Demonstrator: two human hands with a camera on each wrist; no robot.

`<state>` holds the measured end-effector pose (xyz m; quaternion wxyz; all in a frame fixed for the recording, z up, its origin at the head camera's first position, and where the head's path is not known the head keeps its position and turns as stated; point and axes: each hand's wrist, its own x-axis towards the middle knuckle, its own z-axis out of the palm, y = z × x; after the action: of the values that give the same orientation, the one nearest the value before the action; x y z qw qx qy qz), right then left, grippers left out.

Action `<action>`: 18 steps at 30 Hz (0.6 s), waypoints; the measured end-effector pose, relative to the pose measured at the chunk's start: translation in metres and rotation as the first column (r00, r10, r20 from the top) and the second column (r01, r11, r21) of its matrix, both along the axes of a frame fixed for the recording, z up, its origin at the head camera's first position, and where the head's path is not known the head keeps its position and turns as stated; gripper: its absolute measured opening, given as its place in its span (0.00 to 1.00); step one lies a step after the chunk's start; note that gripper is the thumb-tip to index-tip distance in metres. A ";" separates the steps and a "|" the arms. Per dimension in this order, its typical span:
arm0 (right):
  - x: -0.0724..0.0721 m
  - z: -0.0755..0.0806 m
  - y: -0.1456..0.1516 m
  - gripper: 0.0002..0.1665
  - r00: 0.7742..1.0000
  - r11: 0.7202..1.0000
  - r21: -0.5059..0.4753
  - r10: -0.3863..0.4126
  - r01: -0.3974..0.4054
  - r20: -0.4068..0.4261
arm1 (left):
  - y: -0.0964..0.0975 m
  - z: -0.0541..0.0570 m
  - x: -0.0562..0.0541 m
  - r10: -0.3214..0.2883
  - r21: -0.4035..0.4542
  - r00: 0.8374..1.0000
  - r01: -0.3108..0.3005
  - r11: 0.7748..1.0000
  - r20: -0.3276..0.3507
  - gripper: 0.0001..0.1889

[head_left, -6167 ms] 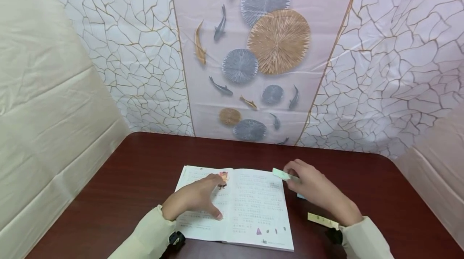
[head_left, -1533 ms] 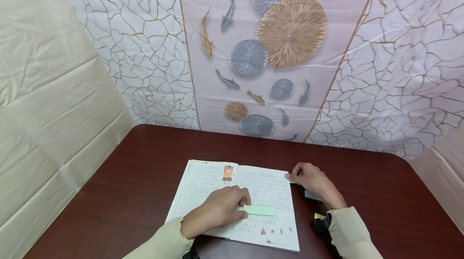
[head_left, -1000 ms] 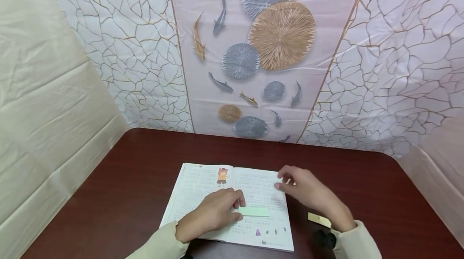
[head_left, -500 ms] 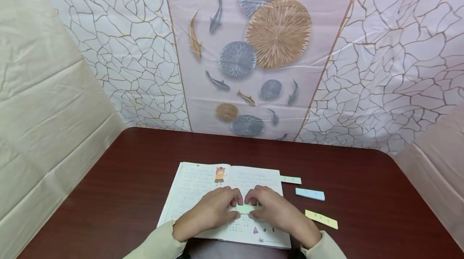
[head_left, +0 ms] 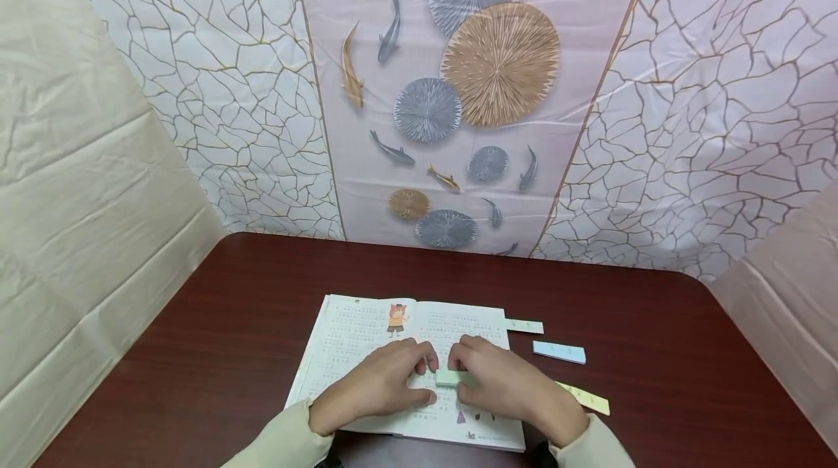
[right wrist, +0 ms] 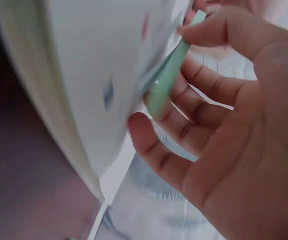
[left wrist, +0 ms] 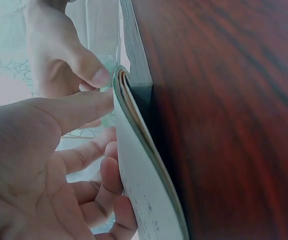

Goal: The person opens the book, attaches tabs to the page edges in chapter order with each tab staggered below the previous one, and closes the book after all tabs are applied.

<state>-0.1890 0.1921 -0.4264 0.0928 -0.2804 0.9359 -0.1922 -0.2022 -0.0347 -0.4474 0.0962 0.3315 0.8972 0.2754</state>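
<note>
An open book with printed text lies on the dark red table. My right hand pinches a pale green sticky-note pad over the right page; the right wrist view shows the green pad between thumb and fingers. My left hand rests on the book near the centre fold, thumb and fingers spread apart, just left of the pad. In the left wrist view, the left hand's fingertips touch the page. A pale green sticky note sticks out past the book's upper right edge.
Right of the book lie a light blue sticky-note pad and a yellow sticky-note pad, partly behind the right wrist. A patterned cloth hangs behind the table.
The right hand left the green note at the book's edge, came to the pad the left hand held, and took it. The left hand let go; the pad shifted slightly right.
</note>
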 end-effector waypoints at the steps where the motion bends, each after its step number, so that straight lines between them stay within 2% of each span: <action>1: -0.002 0.002 0.004 0.11 1.000 1.000 -0.005 -0.003 0.003 -0.001 | 0.000 0.000 0.000 -0.001 0.001 1.000 0.001 1.000 0.002 0.17; 5: -0.010 0.010 0.024 0.11 0.999 0.998 -0.052 -0.046 0.045 -0.015 | -0.001 0.001 0.000 0.000 0.011 1.000 0.000 1.000 0.011 0.17; 9: -0.020 0.018 0.049 0.12 0.988 0.984 -0.107 -0.145 0.139 -0.051 | -0.002 0.002 0.001 0.004 0.022 1.000 -0.004 1.000 0.018 0.17; 13: -0.033 0.017 0.079 0.12 0.963 0.959 -0.127 -0.264 0.254 -0.063 | -0.001 0.001 0.002 0.002 0.024 1.000 -0.002 1.000 0.012 0.17; 18: -0.047 0.009 0.113 0.12 0.927 0.920 -0.142 -0.373 0.364 -0.038 | 0.000 0.002 0.002 0.000 0.018 1.000 0.000 1.000 0.010 0.17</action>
<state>-0.2359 0.3055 -0.4170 0.0060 -0.1108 0.9595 -0.2588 -0.2002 -0.0347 -0.4457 0.0976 0.3309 0.8943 0.2851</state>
